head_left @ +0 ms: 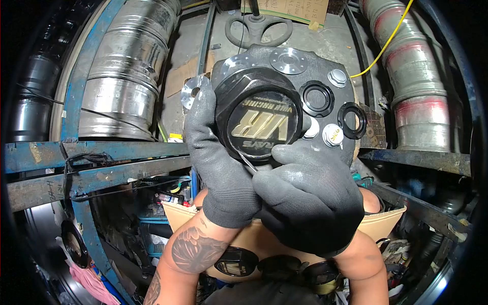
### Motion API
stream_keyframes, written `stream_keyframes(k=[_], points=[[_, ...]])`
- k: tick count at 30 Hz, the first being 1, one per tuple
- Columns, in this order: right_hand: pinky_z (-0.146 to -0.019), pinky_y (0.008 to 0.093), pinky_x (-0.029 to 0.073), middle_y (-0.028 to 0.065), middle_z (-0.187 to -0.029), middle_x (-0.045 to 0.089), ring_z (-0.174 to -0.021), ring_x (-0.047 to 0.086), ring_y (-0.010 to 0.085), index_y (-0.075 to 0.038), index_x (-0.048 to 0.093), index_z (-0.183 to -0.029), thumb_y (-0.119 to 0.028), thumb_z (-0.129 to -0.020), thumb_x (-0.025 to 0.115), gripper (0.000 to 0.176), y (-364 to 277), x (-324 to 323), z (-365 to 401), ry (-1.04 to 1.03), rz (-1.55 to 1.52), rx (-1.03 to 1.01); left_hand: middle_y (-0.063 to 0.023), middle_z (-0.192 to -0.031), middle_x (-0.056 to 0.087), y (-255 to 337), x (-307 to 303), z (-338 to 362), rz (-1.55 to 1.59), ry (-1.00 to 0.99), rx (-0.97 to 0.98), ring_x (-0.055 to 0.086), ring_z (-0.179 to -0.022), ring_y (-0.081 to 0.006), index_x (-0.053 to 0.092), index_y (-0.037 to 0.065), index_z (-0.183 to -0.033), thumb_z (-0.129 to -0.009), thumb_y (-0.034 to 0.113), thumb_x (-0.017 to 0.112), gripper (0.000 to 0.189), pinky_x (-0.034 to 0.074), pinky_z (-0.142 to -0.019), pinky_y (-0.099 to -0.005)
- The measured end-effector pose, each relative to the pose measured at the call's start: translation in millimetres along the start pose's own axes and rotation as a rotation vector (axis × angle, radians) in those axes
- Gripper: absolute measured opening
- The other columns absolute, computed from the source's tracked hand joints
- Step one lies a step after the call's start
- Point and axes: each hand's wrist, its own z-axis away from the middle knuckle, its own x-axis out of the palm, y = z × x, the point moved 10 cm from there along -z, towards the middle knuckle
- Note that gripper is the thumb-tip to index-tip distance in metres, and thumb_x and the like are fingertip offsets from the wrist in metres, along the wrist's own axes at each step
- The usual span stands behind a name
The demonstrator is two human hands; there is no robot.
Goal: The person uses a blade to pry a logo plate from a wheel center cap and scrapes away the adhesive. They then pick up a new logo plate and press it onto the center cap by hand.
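A black hexagonal wheel centre cap (229, 117) with gold upside-down lettering, including RAYS, is held up in front of me. My left hand (216, 162), in a dark grey work glove, is closed around its left edge. My right hand (315, 198), gloved too, pinches a thin metal pick (247, 163). The pick's tip meets the lower rim of the cap's lettered face. The right thumb lies near the cap's lower right edge. Below my wrists, an open cardboard box (384, 218) has several similar black caps (236, 262) around it, partly hidden by my arms.
Behind the cap, a dark cloth-covered stand (320, 66) bears silver discs (288, 61), black rings (317, 98) and small silver caps (333, 135). Stacked metal wheel rims (119, 107) flank both sides, with blue steel beams (127, 151) nearby. A steering wheel (231, 38) lies beyond.
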Motion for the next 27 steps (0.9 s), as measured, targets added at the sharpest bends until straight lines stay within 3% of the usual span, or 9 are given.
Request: stream_keyframes(k=[2,6,9,12,15,18,21,24,27], points=[[-0.081,0.0414,0.053,0.0086,-0.08,0.067,-0.087,0.066,0.0302,-0.01,0.071,-0.09,-0.011,-0.061,0.076,0.03,3,0,2,0.024,0.017,-0.011,-0.0182,-0.111,0.063,-8,13,3,0.092,-0.062,-0.114,0.064,-0.099,-0.0357,0.052,0.0,-0.123,-0.089,0.058,0.048,0.068,0.055,-0.085,-0.0504],[-0.078,0.0408,0.053,0.0083,-0.078,0.066,-0.085,0.066,0.0306,-0.009,0.071,-0.088,-0.01,-0.06,0.075,0.029,7,-1,2,0.066,0.016,-0.04,-0.0195,-0.105,0.063,-22,13,3,0.092,-0.065,-0.239,0.066,-0.089,-0.0364,0.053,0.0,-0.122,-0.088,0.058,0.049,0.067,0.058,-0.079,-0.0505],[-0.077,0.0409,0.052,0.0091,-0.079,0.066,-0.084,0.066,0.0311,-0.008,0.07,-0.088,-0.009,-0.06,0.074,0.028,9,-2,5,0.094,0.006,-0.031,-0.0127,-0.098,0.066,-20,19,6,0.094,-0.011,-0.234,0.067,-0.084,-0.025,0.06,0.004,-0.111,-0.094,0.054,0.035,0.058,0.058,-0.076,-0.039],[-0.076,0.0407,0.052,0.0107,-0.08,0.067,-0.083,0.066,0.0312,-0.007,0.07,-0.087,-0.007,-0.06,0.073,0.028,14,-2,3,0.072,-0.027,0.001,-0.0131,-0.098,0.066,-24,23,8,0.127,-0.062,-0.288,0.067,-0.083,-0.0261,0.06,0.004,-0.111,-0.094,0.055,0.037,0.059,0.058,-0.075,-0.0394],[-0.075,0.0394,0.053,0.0124,-0.082,0.068,-0.082,0.066,0.0307,-0.006,0.071,-0.087,-0.006,-0.06,0.073,0.027,16,-4,1,0.062,-0.061,0.024,-0.0163,-0.109,0.063,-24,24,7,0.253,-0.163,-0.314,0.066,-0.095,-0.0316,0.055,0.004,-0.122,-0.09,0.057,0.049,0.062,0.057,-0.082,-0.0482],[-0.073,0.037,0.054,0.0133,-0.084,0.069,-0.08,0.068,0.0292,-0.004,0.072,-0.087,-0.004,-0.06,0.074,0.027,18,-11,-1,0.086,-0.133,0.04,-0.0145,-0.1,0.066,-23,33,9,0.188,-0.184,-0.318,0.067,-0.087,-0.0275,0.059,0.002,-0.113,-0.094,0.055,0.039,0.059,0.058,-0.078,-0.0406],[-0.073,0.0352,0.055,0.0135,-0.084,0.07,-0.079,0.069,0.0272,-0.002,0.072,-0.089,-0.002,-0.06,0.075,0.029,20,-18,0,0.14,-0.166,0.055,-0.0142,-0.105,0.065,-22,26,6,0.15,-0.075,-0.26,0.066,-0.093,-0.0271,0.058,0.003,-0.115,-0.096,0.052,0.04,0.056,0.057,-0.082,-0.0404],[-0.074,0.0346,0.056,0.0137,-0.084,0.07,-0.079,0.07,0.0261,-0.001,0.072,-0.089,0.0,-0.06,0.076,0.029,20,-19,-1,0.134,-0.164,0.078,-0.0142,-0.109,0.064,-26,38,10,0.302,-0.2,-0.334,0.065,-0.098,-0.0264,0.057,0.003,-0.117,-0.097,0.049,0.042,0.052,0.056,-0.086,-0.0397],[-0.073,0.0344,0.055,0.0133,-0.084,0.07,-0.079,0.07,0.0259,-0.001,0.072,-0.089,-0.001,-0.061,0.076,0.029,21,-18,-3,0.096,-0.167,0.078,-0.0141,-0.112,0.063,-18,38,9,0.264,-0.324,-0.18,0.064,-0.103,-0.0253,0.056,0.008,-0.121,-0.098,0.041,0.042,0.042,0.056,-0.088,-0.0411]])
